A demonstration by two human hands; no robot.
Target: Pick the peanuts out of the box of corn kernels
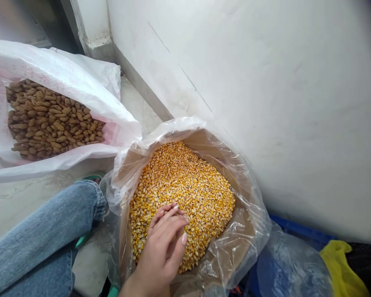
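My left hand (pixel 165 239) reaches in from the bottom over a heap of yellow corn kernels (pixel 185 181). Its back faces up, the fingers are loosely bent, and a gap shows between thumb and forefinger. The palm side is hidden, and nothing can be seen held in it. The fingertips are at or just above the kernels. A clear plastic bag (pixel 250 218) lines a brown cardboard box (pixel 204 142) around the corn. My right hand is out of view.
A white woven sack (pixel 111 111) of unshelled peanuts (pixel 54 119) lies open at the left. My leg in jeans (pixel 49 222) is beside the box. A white wall (pixel 266 90) rises behind. At lower right are a blue crate (pixel 297 226), clear plastic (pixel 293 264) and yellow material (pixel 343 268).
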